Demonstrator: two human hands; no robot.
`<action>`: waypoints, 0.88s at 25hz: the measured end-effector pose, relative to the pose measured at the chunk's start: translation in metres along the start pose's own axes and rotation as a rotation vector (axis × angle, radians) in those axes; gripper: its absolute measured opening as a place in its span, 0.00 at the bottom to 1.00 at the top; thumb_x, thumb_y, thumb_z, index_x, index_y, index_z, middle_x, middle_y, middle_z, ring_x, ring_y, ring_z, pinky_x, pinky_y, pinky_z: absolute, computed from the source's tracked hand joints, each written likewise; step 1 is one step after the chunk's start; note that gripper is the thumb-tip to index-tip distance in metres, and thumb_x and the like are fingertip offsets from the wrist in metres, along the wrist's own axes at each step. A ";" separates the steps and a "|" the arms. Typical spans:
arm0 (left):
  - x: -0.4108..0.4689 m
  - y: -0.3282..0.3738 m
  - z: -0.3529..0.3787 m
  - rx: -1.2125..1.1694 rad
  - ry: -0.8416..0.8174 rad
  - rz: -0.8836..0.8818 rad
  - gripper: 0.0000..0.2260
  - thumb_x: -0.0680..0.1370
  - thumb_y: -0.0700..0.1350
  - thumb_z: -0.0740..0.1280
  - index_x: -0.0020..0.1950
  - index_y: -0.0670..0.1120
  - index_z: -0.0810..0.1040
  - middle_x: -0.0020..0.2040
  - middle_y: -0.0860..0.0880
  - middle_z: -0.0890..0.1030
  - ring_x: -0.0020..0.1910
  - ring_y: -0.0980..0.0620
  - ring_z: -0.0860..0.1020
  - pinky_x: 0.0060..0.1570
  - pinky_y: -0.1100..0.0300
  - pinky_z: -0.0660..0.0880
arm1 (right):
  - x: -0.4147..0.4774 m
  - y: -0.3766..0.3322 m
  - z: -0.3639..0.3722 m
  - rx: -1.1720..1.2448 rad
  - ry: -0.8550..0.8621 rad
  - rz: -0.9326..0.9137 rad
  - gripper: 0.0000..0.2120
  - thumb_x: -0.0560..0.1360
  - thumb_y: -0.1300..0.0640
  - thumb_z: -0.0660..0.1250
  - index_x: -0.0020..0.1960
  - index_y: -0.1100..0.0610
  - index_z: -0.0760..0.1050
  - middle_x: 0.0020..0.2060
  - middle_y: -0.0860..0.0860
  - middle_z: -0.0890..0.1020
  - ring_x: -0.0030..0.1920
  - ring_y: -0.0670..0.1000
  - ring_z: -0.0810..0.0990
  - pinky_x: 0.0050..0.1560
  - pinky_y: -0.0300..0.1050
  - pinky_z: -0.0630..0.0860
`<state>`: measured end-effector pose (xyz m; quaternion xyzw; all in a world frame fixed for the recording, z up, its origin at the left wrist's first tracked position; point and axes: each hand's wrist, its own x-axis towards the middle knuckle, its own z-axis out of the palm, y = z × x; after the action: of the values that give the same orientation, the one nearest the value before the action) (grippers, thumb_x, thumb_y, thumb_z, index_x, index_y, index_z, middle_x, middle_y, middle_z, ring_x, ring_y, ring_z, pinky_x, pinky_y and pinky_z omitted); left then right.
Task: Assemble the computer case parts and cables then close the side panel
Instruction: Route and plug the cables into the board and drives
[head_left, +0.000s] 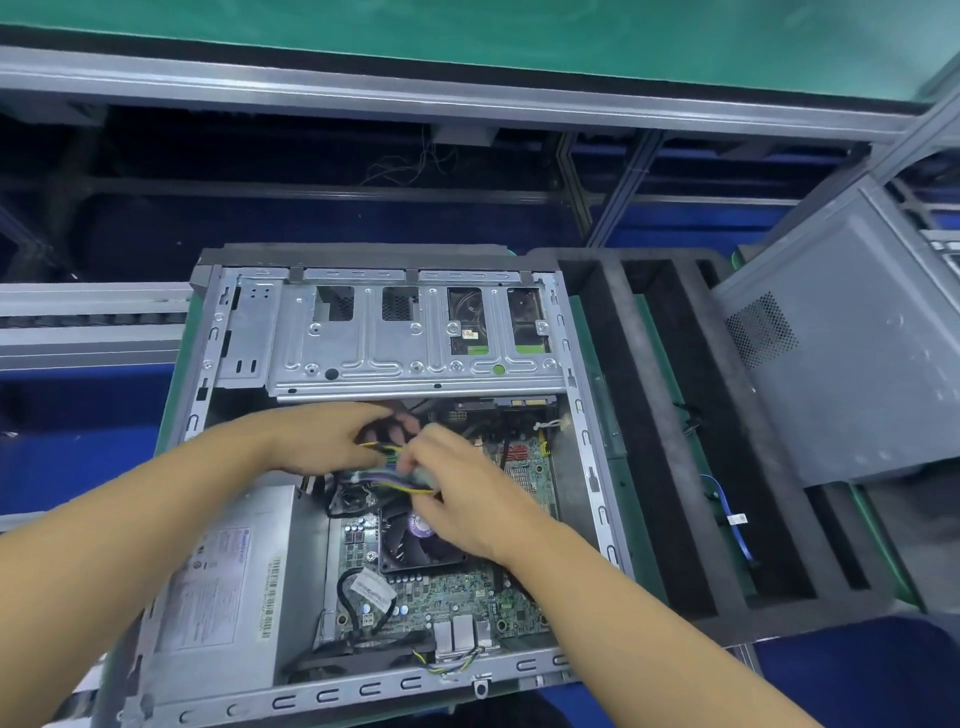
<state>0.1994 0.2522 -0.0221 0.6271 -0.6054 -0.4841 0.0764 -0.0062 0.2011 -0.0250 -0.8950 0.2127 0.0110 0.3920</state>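
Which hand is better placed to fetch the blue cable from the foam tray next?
Probably the right hand. The blue cable lies in the foam tray right of the computer case; the left hand would have to cross over. Both grip the wire bundle.

At mid-frame, both my hands, left (332, 441) and right (462, 493), pinch a multicoloured cable bundle (395, 470) above the motherboard (447, 597) inside the open computer case (582, 441).

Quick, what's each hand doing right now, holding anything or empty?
Left hand: fingers curled, pinching the cable bundle.
Right hand: fingers curled, gripping the same cable bundle.
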 end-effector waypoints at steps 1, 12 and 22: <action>-0.008 0.001 -0.003 -0.026 -0.048 -0.002 0.13 0.79 0.36 0.66 0.59 0.53 0.77 0.51 0.53 0.81 0.47 0.60 0.78 0.50 0.67 0.74 | -0.001 -0.004 0.001 0.032 -0.062 -0.042 0.13 0.77 0.63 0.67 0.61 0.56 0.72 0.54 0.46 0.69 0.54 0.48 0.71 0.55 0.44 0.69; -0.023 -0.003 -0.009 0.149 -0.062 -0.278 0.22 0.76 0.51 0.63 0.23 0.48 0.72 0.23 0.52 0.70 0.27 0.52 0.65 0.33 0.58 0.65 | -0.036 0.005 -0.007 -0.307 0.152 0.343 0.13 0.80 0.62 0.59 0.62 0.56 0.76 0.60 0.50 0.74 0.62 0.51 0.70 0.66 0.47 0.68; -0.024 -0.006 -0.010 0.295 -0.068 -0.384 0.15 0.76 0.52 0.64 0.32 0.48 0.71 0.29 0.52 0.69 0.30 0.53 0.68 0.33 0.59 0.65 | -0.046 0.008 -0.013 0.846 0.241 0.895 0.13 0.84 0.60 0.58 0.68 0.60 0.68 0.35 0.51 0.81 0.27 0.47 0.73 0.24 0.40 0.69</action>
<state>0.2152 0.2687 -0.0089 0.7186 -0.5413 -0.4168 -0.1298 -0.0534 0.2040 -0.0126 -0.4813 0.5956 -0.0121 0.6431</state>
